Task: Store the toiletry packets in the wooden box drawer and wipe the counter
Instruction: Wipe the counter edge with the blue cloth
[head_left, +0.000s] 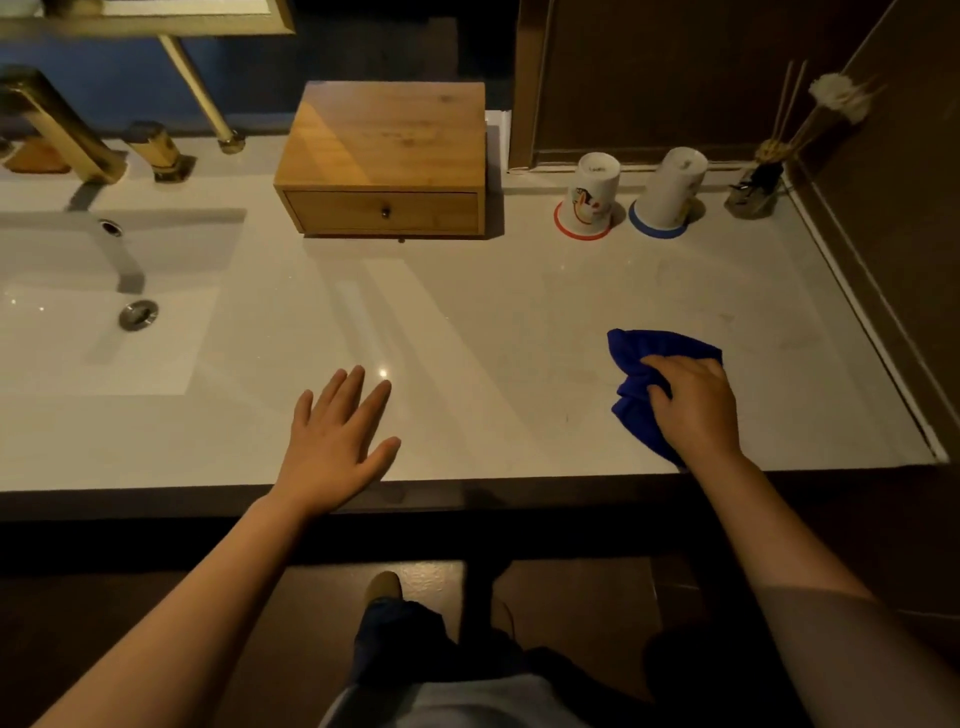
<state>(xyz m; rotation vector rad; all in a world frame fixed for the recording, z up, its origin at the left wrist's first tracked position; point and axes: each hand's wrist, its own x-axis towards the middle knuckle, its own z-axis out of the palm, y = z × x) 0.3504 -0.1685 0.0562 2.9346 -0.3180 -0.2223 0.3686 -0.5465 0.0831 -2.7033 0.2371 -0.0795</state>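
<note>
A wooden box (387, 140) stands at the back of the white counter (493, 312), its single drawer (382, 212) closed. No toiletry packets are visible. My right hand (693, 402) presses down on a crumpled blue cloth (644, 369) on the counter's right front part. My left hand (335, 439) lies flat, fingers spread, near the front edge at the middle, holding nothing.
A white sink (104, 301) with a gold faucet (57, 124) fills the left side. Two upside-down cups (589, 195) (670, 189) and a reed diffuser (756, 189) stand at the back right. A dark wall (893, 234) bounds the counter's right edge.
</note>
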